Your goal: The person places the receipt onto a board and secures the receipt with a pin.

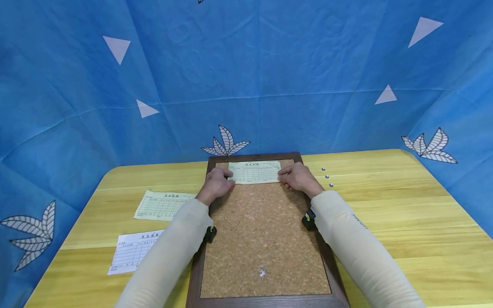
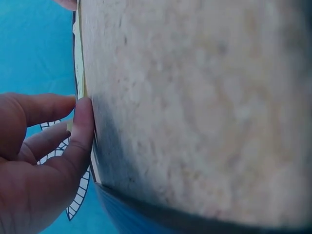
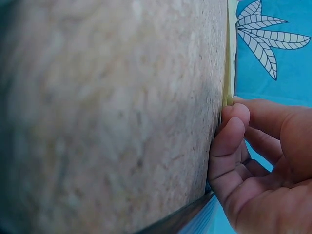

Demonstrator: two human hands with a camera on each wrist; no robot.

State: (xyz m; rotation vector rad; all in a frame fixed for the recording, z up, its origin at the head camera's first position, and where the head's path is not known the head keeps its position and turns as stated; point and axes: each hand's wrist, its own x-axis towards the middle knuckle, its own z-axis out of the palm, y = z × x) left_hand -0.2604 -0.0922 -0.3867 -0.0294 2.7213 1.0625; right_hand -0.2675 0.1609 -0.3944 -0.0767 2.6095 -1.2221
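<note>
A pale green printed receipt slip lies across the top of a brown-framed cork board. My left hand pinches the slip's left end between thumb and fingers, close against the cork. At the other end, my right hand pinches the right edge. In the right wrist view, the slip's edge runs down to the fingertips of the right hand. The left wrist view catches the slip edge-on above the thumb of the left hand.
Left of the board lie another green slip and a white slip, both partly behind the left sleeve. Three small shiny round pieces sit on the wooden table at right. A whitish patch marks the lower cork. Blue cloth hangs behind.
</note>
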